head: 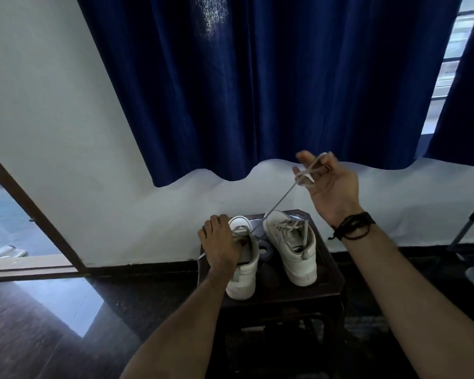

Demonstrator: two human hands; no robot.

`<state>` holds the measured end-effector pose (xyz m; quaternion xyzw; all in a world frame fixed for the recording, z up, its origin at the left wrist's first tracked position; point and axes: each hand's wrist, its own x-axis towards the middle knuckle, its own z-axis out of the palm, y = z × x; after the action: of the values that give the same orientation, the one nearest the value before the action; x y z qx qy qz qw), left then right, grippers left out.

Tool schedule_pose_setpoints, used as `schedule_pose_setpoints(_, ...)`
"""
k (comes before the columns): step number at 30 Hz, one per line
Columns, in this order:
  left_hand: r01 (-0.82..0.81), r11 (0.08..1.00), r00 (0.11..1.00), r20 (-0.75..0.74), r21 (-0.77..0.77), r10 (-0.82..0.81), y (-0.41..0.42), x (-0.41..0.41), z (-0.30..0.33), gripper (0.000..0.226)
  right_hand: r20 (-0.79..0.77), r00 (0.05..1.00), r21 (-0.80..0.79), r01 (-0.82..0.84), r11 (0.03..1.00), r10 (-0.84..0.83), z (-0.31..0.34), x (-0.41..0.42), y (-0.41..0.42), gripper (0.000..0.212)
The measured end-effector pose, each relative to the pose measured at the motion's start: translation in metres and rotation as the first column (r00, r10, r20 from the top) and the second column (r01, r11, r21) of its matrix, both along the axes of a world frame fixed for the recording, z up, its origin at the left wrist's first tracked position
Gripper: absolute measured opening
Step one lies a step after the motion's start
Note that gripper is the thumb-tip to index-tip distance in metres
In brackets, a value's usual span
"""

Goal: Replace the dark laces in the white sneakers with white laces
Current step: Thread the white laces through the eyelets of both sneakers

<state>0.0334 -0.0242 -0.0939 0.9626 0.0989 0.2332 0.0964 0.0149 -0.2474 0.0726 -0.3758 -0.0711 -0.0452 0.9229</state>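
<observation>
Two white sneakers stand side by side on the dark worktop (331,272), toes away from me. My left hand (220,246) rests on the left sneaker (244,280), fingers curled over its lacing. My right hand (330,184) is raised above the right sneaker (292,250); its fingers hold a pale lace (281,199) looped around them, running taut down to that shoe.

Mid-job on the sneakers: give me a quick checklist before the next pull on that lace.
1. Right hand has the lace looped round its fingers: ok.
2. Lace taut down to the right sneaker: ok.
3. Left hand holds the left sneaker: ok.
4. Right sneaker braced: not ok, no hand on it.
5. Both sneakers sit fully on the stool: ok.
6. Lace free of its eyelets: cannot tell.
</observation>
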Motion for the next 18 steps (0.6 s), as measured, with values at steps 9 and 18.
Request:
schedule_pose_setpoints(9, -0.032, 0.997, 0.998, -0.051, -0.075, 0.029, 0.003, 0.002, -0.005, 0.052, -0.001, 0.994, -0.735, 0.074, -0.674, 0.110, -0.045, -0.025, 0.032, 0.039)
schedule_pose_setpoints(18, -0.048, 0.993, 0.995, -0.088, -0.105, 0.039, 0.003, 0.001, -0.001, 0.042, -0.049, 0.975, -0.868, 0.066, -0.492, 0.217, -0.107, 0.002, 0.075, 0.041)
